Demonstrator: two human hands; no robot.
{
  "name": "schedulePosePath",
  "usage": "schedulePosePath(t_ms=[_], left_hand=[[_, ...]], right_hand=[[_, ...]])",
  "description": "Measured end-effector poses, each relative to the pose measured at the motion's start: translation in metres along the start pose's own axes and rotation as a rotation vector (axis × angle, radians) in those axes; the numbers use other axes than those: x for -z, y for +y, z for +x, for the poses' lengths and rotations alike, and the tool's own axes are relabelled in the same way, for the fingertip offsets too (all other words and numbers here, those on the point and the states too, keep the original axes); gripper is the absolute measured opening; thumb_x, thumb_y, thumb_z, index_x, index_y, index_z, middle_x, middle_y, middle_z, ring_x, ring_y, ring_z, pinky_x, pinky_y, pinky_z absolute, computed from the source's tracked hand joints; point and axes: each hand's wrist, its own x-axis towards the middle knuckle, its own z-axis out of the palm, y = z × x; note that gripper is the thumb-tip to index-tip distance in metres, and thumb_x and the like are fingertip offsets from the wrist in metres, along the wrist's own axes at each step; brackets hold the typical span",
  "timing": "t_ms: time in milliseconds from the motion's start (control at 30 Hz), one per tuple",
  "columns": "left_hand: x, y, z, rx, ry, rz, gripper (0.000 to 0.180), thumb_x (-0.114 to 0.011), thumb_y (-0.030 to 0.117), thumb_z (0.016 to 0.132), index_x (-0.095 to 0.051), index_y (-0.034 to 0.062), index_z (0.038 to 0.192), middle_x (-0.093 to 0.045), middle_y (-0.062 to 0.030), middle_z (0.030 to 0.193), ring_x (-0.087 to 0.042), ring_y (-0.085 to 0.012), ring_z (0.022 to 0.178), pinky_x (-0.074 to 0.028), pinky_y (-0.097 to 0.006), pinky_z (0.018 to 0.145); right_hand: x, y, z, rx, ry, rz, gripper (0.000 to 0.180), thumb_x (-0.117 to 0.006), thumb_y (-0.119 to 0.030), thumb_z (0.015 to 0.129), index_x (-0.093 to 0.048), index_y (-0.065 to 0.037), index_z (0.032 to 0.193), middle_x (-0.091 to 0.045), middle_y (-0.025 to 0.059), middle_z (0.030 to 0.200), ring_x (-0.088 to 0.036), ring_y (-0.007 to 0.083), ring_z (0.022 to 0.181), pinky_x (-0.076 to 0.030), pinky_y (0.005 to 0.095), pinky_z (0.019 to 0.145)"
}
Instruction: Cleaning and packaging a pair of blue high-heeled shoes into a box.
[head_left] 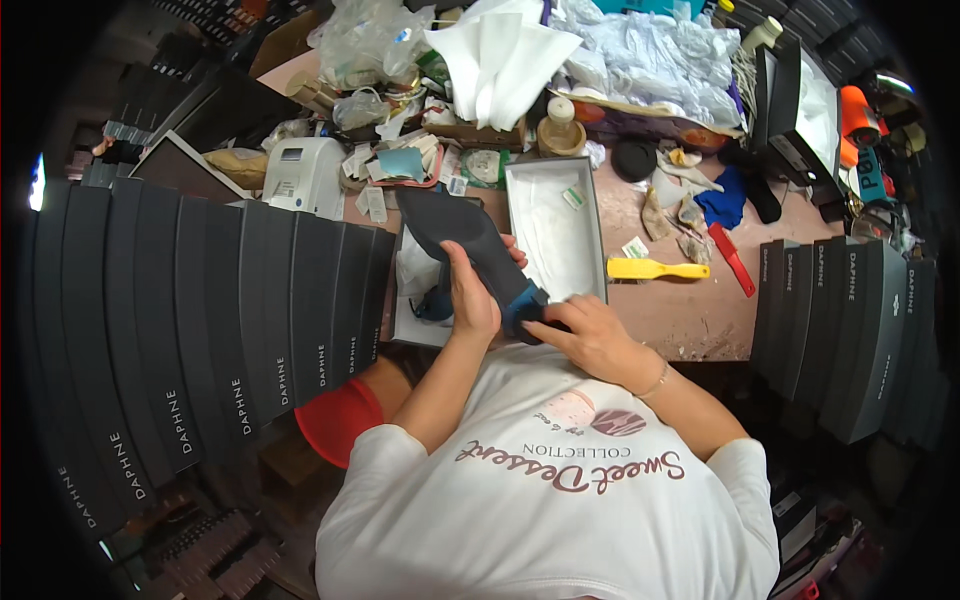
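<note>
A dark high-heeled shoe is held sole up, its toe pointing away to the left and its heel end near my shirt. My left hand is wrapped round its middle, thumb along the sole and fingertips showing on the far side. With bent fingers, my right hand grips the heel end, where a blue patch shows; part of the heel is hidden by the fingers. Below the shoe stands an open grey shoebox with white paper and a dark blue item, partly covered. Beside it lies another open box part lined with white paper.
A yellow-handled brush and a red brush lie right of the boxes. Dark shoebox stacks wall in the left, others the right. A white label printer, white sheets and plastic bags fill the back.
</note>
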Motion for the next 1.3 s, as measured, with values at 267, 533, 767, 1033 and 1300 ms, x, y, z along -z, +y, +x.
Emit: schedulePosePath(t_ms=[267,533,767,1033,1300], left_hand=[[-0.001,0.004,0.003,0.106,-0.573,-0.057,0.101,-0.018,0.083,0.079,-0.052,-0.0038,0.119,-0.063,-0.0189,0.107,-0.064,-0.0285,0.093,-0.051,-0.04,0.085],[-0.021,-0.014,0.004,0.152,-0.574,0.129,0.098,-0.022,0.083,0.079,-0.054,-0.0021,0.117,-0.064,-0.0169,0.104,-0.065,-0.0276,0.091,-0.051,-0.04,0.084],[0.059,-0.014,0.019,-0.032,-0.229,1.018,0.035,-0.062,0.024,0.091,-0.06,0.001,0.117,-0.064,-0.0104,0.099,-0.06,-0.0136,0.094,-0.051,-0.027,0.077],[0.164,-0.022,0.063,-0.232,0.373,0.494,0.026,-0.062,0.016,0.088,-0.049,0.005,0.108,-0.059,-0.0073,0.087,-0.061,-0.0185,0.082,-0.05,-0.028,0.073],[0.195,-0.03,0.066,-0.001,-0.071,1.213,0.044,-0.051,0.026,0.092,-0.049,-0.0008,0.127,-0.062,-0.0177,0.115,-0.065,-0.0232,0.098,-0.05,-0.032,0.082]], right_hand=[[0.057,0.035,-0.023,-0.473,0.291,0.153,0.036,-0.066,0.0,0.076,-0.063,-0.001,0.112,-0.057,0.0156,0.098,-0.058,0.0295,0.088,-0.047,0.0344,0.077],[0.037,0.038,-0.033,-0.593,0.314,0.302,0.033,-0.066,-0.002,0.08,-0.062,0.0,0.112,-0.057,0.0143,0.099,-0.057,0.0272,0.09,-0.046,0.0315,0.079],[0.021,0.049,-0.034,-0.65,0.161,0.336,0.032,-0.066,-0.005,0.081,-0.062,0.001,0.112,-0.057,0.0156,0.099,-0.057,0.0303,0.09,-0.046,0.0334,0.08],[0.023,0.047,0.001,-0.525,0.063,0.326,0.03,-0.065,-0.006,0.082,-0.062,0.0,0.111,-0.057,0.0159,0.1,-0.058,0.0324,0.09,-0.047,0.0346,0.079],[0.011,0.036,-0.008,-0.535,-0.006,0.362,0.031,-0.065,-0.008,0.083,-0.061,0.001,0.113,-0.057,0.0156,0.101,-0.058,0.032,0.091,-0.047,0.0344,0.08]])
